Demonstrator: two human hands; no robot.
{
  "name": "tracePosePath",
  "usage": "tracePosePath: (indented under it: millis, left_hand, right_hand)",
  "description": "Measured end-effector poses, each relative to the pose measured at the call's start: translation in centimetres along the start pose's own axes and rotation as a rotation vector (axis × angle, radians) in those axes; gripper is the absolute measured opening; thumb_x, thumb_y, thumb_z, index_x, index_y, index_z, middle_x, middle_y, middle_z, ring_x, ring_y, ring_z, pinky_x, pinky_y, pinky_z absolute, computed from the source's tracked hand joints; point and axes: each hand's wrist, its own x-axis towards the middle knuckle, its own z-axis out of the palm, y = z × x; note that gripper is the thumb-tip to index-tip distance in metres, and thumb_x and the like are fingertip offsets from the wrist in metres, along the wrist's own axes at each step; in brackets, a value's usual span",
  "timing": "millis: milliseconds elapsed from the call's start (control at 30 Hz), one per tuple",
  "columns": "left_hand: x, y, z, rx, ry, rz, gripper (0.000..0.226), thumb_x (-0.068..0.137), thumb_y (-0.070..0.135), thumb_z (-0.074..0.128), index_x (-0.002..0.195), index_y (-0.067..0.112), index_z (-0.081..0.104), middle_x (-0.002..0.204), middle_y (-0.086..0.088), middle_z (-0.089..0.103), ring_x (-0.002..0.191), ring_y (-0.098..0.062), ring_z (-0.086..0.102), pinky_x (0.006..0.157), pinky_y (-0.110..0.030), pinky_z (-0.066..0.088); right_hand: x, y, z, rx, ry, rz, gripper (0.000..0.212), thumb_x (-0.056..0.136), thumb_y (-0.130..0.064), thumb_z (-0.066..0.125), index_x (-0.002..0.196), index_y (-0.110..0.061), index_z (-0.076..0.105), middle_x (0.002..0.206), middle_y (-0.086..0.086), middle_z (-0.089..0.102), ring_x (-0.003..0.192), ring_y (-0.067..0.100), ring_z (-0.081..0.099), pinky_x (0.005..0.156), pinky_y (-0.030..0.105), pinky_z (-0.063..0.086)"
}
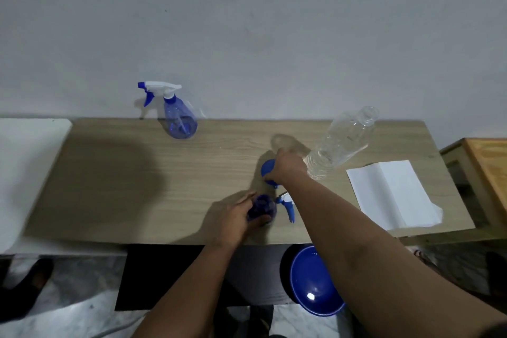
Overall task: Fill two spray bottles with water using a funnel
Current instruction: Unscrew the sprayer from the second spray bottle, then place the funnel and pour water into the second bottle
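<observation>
My left hand [236, 221] grips a blue spray bottle [260, 210] without its head, near the front edge of the wooden table [131, 178]. The bottle's white and blue trigger head [286, 207] lies on the table just right of it. Just behind, my right hand [289, 167] closes on a blue funnel [267, 170] and hides part of it. A second blue spray bottle [179, 118], head screwed on, stands at the back left by the wall. A clear plastic water bottle [343, 143] with no cap stands to the right of my right hand.
A folded white paper towel [392, 195] lies at the table's right end. A blue basin [315, 282] sits on the floor under the front edge. A white surface [24, 173] adjoins on the left, a wooden stand [485, 173] on the right.
</observation>
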Motion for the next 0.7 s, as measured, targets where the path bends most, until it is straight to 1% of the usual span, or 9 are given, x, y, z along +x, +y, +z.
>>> tracePosePath:
  millis: [100,200,267,367,467,533,600,633,700]
  left_hand:
    - [-0.1,0.0,0.1,0.005,0.006,0.004,0.073,0.081,0.053,0.078,0.143,0.022,0.057,0.142,0.005,0.062,0.123,-0.017,0.062,0.087,-0.009,0.034]
    - [-0.1,-0.1,0.2,0.001,0.027,0.023,0.07,0.08,0.052,0.08,0.141,0.024,0.059,0.142,0.008,0.061,0.123,-0.014,0.061,0.091,-0.011,0.036]
    - [-0.1,-0.2,0.3,-0.001,0.037,0.026,0.068,0.08,0.051,0.081,0.139,0.024,0.061,0.142,0.009,0.061,0.123,-0.014,0.061,0.094,-0.013,0.039]
    - [-0.1,-0.3,0.5,-0.008,0.063,0.034,0.064,0.079,0.047,0.083,0.136,0.024,0.064,0.14,0.009,0.063,0.124,-0.014,0.061,0.096,-0.015,0.04]
    - [-0.1,-0.3,0.7,0.001,0.087,0.042,0.06,0.079,0.044,0.083,0.134,0.027,0.065,0.137,0.011,0.064,0.12,-0.012,0.061,0.094,-0.013,0.04]
    - [-0.1,-0.4,0.9,-0.014,0.088,0.039,0.059,0.078,0.045,0.082,0.133,0.029,0.066,0.135,0.013,0.065,0.118,-0.012,0.062,0.097,-0.02,0.045]
    - [-0.1,-0.5,1.0,-0.043,0.087,0.032,0.058,0.076,0.048,0.08,0.13,0.03,0.067,0.128,0.014,0.068,0.114,-0.012,0.064,0.097,-0.028,0.05]
    - [0.0,-0.5,1.0,-0.05,0.082,0.021,0.057,0.075,0.048,0.08,0.128,0.031,0.068,0.122,0.013,0.07,0.109,-0.012,0.066,0.094,-0.028,0.051]
    - [-0.1,0.0,0.9,-0.088,0.061,-0.024,0.049,0.077,0.041,0.083,0.122,0.027,0.07,0.103,0.009,0.073,0.092,-0.009,0.066,0.08,-0.014,0.047]
  right_hand:
    - [-0.3,-0.4,0.4,-0.014,0.017,0.002,0.079,0.08,-0.034,0.084,0.144,-0.014,0.041,0.142,0.015,0.052,0.127,0.035,0.059,0.092,0.043,0.055]
    - [-0.4,-0.6,0.6,-0.009,0.02,0.031,0.084,0.079,-0.037,0.086,0.145,-0.016,0.038,0.146,0.016,0.047,0.134,0.037,0.052,0.1,0.049,0.054]
    - [-0.5,-0.6,0.6,0.01,0.019,0.033,0.084,0.077,-0.039,0.086,0.143,-0.016,0.04,0.143,0.015,0.048,0.132,0.038,0.053,0.099,0.049,0.055]
    - [-0.7,-0.3,0.3,0.077,0.025,0.014,0.079,0.073,-0.041,0.086,0.136,-0.017,0.044,0.134,0.013,0.054,0.12,0.039,0.061,0.094,0.049,0.058]
    - [-0.9,0.3,0.1,0.218,0.05,-0.005,0.078,0.071,-0.043,0.088,0.133,-0.016,0.049,0.131,0.013,0.054,0.11,0.035,0.063,0.09,0.044,0.06]
    - [-1.0,0.9,-0.2,0.348,0.066,-0.008,0.073,0.074,-0.042,0.088,0.133,-0.013,0.056,0.129,0.012,0.061,0.103,0.028,0.062,0.082,0.037,0.056]
    - [-1.1,1.4,-0.8,0.515,0.055,0.012,0.07,0.079,-0.039,0.088,0.136,-0.009,0.06,0.128,0.011,0.066,0.102,0.025,0.061,0.081,0.035,0.054]
    - [-1.4,1.6,-1.1,0.599,0.046,0.023,0.07,0.08,-0.037,0.088,0.137,-0.008,0.061,0.129,0.011,0.066,0.105,0.025,0.061,0.083,0.035,0.055]
    - [-2.3,1.9,-1.9,0.745,-0.001,0.049,0.068,0.079,-0.032,0.09,0.136,-0.008,0.062,0.129,0.011,0.064,0.107,0.027,0.063,0.085,0.038,0.058]
